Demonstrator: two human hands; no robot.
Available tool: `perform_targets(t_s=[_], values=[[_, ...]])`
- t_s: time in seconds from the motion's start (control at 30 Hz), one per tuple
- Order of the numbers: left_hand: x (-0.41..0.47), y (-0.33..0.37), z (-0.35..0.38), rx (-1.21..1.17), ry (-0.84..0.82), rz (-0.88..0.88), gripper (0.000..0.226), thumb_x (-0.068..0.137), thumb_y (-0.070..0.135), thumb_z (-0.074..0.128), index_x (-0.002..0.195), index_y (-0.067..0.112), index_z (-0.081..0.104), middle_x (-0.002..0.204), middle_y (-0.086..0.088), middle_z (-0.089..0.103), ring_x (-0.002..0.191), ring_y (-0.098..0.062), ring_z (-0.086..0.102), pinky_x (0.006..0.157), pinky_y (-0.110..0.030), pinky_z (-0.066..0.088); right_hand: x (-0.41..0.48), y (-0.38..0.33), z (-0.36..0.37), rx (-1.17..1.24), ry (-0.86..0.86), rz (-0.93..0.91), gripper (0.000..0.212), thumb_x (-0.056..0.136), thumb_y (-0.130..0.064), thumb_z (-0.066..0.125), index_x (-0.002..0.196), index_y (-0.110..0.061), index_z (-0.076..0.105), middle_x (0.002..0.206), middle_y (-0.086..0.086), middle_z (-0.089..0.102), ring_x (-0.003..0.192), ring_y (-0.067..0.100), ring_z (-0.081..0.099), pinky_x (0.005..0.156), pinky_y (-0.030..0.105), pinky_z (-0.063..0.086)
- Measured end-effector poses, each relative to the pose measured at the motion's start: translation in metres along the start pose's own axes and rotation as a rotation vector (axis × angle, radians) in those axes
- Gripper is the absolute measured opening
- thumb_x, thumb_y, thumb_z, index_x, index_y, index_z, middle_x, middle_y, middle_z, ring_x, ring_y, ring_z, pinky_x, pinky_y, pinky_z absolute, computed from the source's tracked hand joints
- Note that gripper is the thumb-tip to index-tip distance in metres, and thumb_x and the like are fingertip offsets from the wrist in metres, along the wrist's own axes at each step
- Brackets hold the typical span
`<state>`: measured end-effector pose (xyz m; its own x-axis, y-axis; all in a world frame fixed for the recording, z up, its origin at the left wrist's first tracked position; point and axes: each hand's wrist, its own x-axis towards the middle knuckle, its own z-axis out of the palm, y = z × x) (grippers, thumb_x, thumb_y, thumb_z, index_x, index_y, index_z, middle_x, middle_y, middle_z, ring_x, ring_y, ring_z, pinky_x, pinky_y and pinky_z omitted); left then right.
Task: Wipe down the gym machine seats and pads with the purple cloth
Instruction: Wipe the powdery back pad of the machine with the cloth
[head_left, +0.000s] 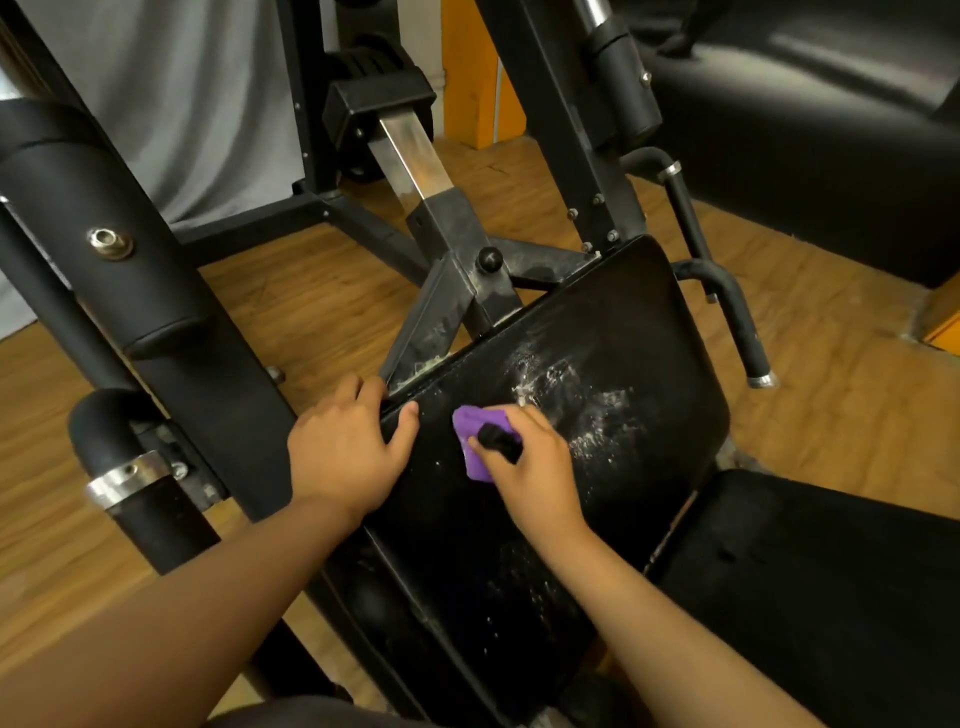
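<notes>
The right hand (524, 467) grips the bunched purple cloth (474, 447) and presses it against the face of the tilted black pad (623, 332), near the pad's left edge. A small black object (500, 441) sits between the fingers on top of the cloth; what it is cannot be told. The left hand (345, 452) grasps the pad's left edge just beside the cloth, with its thumb laid on the face and its fingers curled over the rim. White smears and flecks (571, 395) spread across the middle of the pad, to the right of the cloth, and fainter specks run down the lower part. The black seat (831, 571) lies at lower right, next to the pad's bottom corner. Behind the pad, the scuffed black frame carries a round black knob (489, 259), and a square chrome post (413, 156) rises from it. A curved black handle (727, 306) with a metal end cap sticks out past the pad's right side. At left, a cylindrical black roller pad (98, 218) with a metal bolt head stands on an angled beam. Wood-patterned floor (311, 296) shows beneath, and another black cushion (805, 145) sits at upper right.
</notes>
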<state>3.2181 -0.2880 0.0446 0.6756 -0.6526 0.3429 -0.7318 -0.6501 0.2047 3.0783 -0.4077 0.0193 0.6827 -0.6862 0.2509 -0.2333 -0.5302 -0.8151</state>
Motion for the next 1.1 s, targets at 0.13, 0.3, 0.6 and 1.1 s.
perform_targets(t_s=[0.13, 0.3, 0.6, 1.1], values=[[0.0, 0.001, -0.001, 0.01, 0.012, -0.021, 0.035, 0.093, 0.048, 0.047, 0.097, 0.015, 0.06, 0.09, -0.005, 0.056, 0.075, -0.029, 0.06, 0.057, -0.029, 0.031, 0.009, 0.015, -0.013, -0.044, -0.011, -0.016, 0.014, 0.083, -0.01, 0.071, 0.096, -0.014, 0.068, 0.093, -0.002, 0.059, 0.082, 0.006, 0.055, 0.074, 0.006, 0.039], [-0.002, 0.004, -0.001, 0.034, 0.023, -0.02, 0.036, 0.093, 0.047, 0.047, 0.1, 0.015, 0.062, 0.089, -0.004, 0.057, 0.076, -0.027, 0.06, 0.056, -0.028, 0.03, 0.057, 0.049, -0.042, -0.142, 0.149, 0.122, 0.015, 0.086, -0.018, 0.069, 0.098, -0.009, 0.065, 0.097, 0.004, 0.061, 0.087, 0.014, 0.059, 0.073, 0.019, 0.045], [-0.001, 0.001, -0.002, -0.028, 0.026, -0.008, 0.045, 0.091, 0.052, 0.037, 0.094, 0.015, 0.063, 0.086, -0.002, 0.056, 0.069, -0.022, 0.057, 0.053, -0.027, 0.035, 0.059, 0.087, -0.068, -0.164, 0.413, 0.525, 0.014, 0.088, -0.016, 0.065, 0.102, -0.012, 0.066, 0.1, 0.008, 0.065, 0.1, 0.027, 0.061, 0.08, 0.027, 0.039], [-0.005, 0.005, -0.002, -0.055, 0.052, -0.035, 0.032, 0.092, 0.042, 0.054, 0.094, 0.011, 0.064, 0.085, -0.006, 0.056, 0.068, -0.026, 0.057, 0.054, -0.027, 0.029, -0.018, 0.03, -0.004, -0.02, 0.158, 0.066, 0.026, 0.075, -0.001, 0.073, 0.097, -0.016, 0.07, 0.095, 0.0, 0.064, 0.088, 0.007, 0.058, 0.083, 0.017, 0.045]])
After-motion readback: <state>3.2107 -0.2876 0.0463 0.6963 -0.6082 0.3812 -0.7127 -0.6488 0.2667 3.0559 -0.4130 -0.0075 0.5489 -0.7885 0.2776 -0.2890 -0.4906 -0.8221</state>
